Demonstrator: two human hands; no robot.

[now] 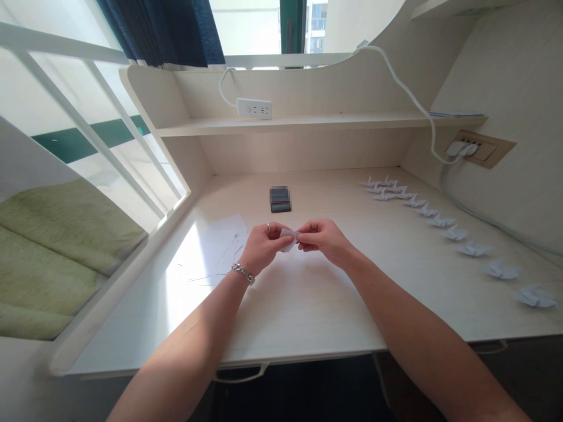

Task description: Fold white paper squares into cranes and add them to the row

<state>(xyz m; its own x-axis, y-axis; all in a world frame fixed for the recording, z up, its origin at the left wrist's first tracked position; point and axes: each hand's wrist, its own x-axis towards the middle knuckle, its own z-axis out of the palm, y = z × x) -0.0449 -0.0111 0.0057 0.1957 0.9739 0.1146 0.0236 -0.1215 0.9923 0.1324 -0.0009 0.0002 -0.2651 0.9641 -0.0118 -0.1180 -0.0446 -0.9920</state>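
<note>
A small folded piece of white paper (287,239) is held above the middle of the desk between both hands. My left hand (264,243), with a ring and a chain bracelet at the wrist, pinches its left side between thumb and fingers. On the other side, my right hand (323,235) grips the right end of the paper with thumb and forefinger. The fingers hide part of the folds. Several folded white paper cranes (472,248) stand in a line along the right of the desk, away from my hands.
White paper sheets (220,243) with thin dark lines lie to the left, partly in sunlight. Behind my hands is a dark phone-like object (280,199), partly blurred. A power strip (254,108) sits on the shelf (308,123). A white cable (409,94) runs to the wall socket (479,149).
</note>
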